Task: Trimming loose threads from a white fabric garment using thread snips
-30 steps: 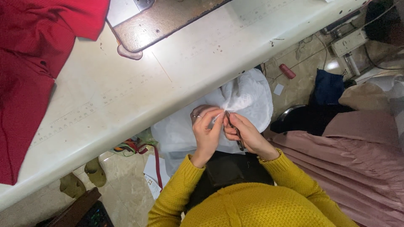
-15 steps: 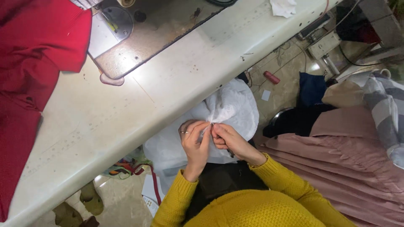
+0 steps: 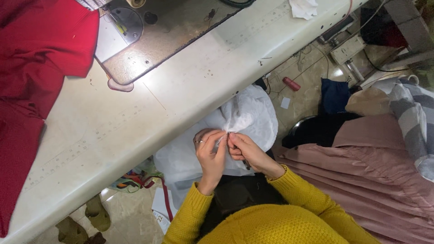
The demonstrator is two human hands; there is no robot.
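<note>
Both my hands meet over my lap, just below the table's near edge. My left hand [image 3: 210, 152], with a ring on one finger, pinches a fold of white fabric [image 3: 253, 115] between thumb and fingers. My right hand [image 3: 244, 151] pinches the same fold from the other side, fingertips touching the left ones. A thin dark tool shows under my right palm; what it is I cannot tell. The white fabric bunches on my lap and hangs toward the floor. My sleeves are mustard yellow.
A long white sewing table [image 3: 190, 86] crosses the view, with a worn metal machine bed [image 3: 176, 31] set in it. Red fabric [image 3: 40, 68] lies at the table's left. Pink cloth [image 3: 370, 176], a striped cloth [image 3: 413, 117] and a red thread spool [image 3: 291, 84] are at right.
The view has shifted, so the table and red fabric sit lower and more to the right in frame. My hands stay together on the white fabric, fingers working at the same fold.
</note>
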